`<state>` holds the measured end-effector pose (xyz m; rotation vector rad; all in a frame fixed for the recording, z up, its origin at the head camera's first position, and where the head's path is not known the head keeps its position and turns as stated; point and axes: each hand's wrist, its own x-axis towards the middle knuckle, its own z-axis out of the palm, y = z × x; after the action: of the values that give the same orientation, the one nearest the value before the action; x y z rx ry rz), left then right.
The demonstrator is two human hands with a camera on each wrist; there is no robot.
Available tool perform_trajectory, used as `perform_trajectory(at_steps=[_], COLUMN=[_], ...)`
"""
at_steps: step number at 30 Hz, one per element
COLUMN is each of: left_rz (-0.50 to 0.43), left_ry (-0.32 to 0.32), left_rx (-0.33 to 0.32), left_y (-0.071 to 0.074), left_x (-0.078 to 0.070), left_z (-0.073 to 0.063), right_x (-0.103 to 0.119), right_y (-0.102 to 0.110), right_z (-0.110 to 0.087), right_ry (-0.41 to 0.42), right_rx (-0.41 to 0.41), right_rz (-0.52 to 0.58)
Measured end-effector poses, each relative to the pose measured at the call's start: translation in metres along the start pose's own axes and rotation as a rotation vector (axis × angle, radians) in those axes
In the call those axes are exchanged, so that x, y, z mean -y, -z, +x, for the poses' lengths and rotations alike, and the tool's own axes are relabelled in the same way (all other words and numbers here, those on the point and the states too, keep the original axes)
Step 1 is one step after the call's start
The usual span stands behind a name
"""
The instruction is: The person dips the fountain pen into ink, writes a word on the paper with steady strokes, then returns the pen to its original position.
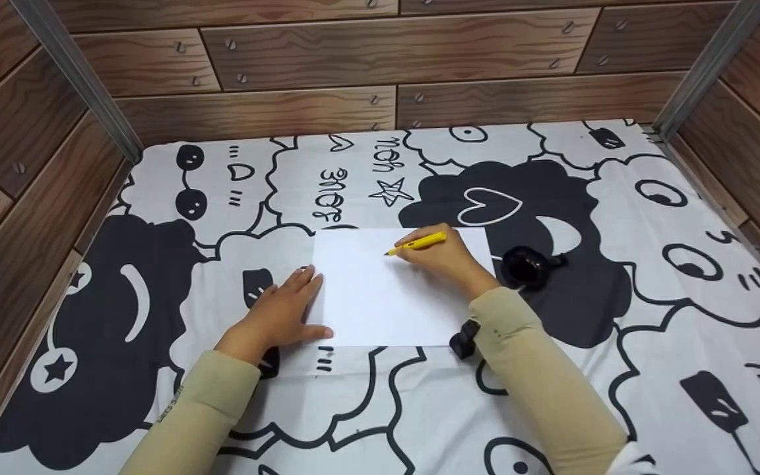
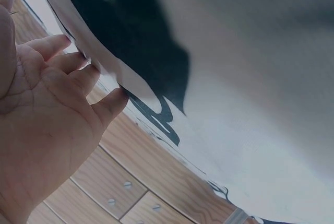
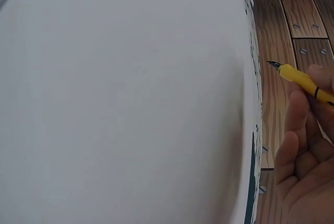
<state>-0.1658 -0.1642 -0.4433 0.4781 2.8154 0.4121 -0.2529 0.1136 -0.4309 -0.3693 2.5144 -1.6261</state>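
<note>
A plain white sheet of paper [image 1: 380,297] lies on the patterned cloth in the head view. My right hand [image 1: 443,260] pinches a yellow fountain pen [image 1: 426,241] over the sheet's upper part. Its dark nib points left; whether the nib touches the paper I cannot tell. In the right wrist view the same pen [image 3: 302,81] shows its nib clear of the fingers. My left hand [image 1: 278,316] rests at the sheet's left edge, fingers extended, thumb on the lower left corner. Its palm and fingers [image 2: 49,106] fill the left side of the left wrist view.
A black rounded object [image 1: 526,267] with a dark hollow stands right of the sheet. Beside the right sleeve is a small black object [image 1: 464,340] of unclear kind. Black-and-white cartoon cloth [image 1: 327,409] covers the table. Wood-print panels [image 1: 386,53] surround it, with metal posts at the back corners.
</note>
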Motion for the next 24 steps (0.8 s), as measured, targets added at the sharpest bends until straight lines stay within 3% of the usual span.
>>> perform_trajectory(at_steps=[16, 24], left_rz=[0.003, 0.004], left_ry=[0.002, 0.004], left_rx=[0.001, 0.001], left_y=[0.000, 0.001], left_x=[0.000, -0.001], left_z=[0.000, -0.001], right_x=[0.001, 0.000], right_y=[-0.015, -0.018], right_z=[0.001, 0.002], right_ry=[-0.047, -0.014], right_rx=[0.067, 0.065], right_rz=[-0.024, -0.038])
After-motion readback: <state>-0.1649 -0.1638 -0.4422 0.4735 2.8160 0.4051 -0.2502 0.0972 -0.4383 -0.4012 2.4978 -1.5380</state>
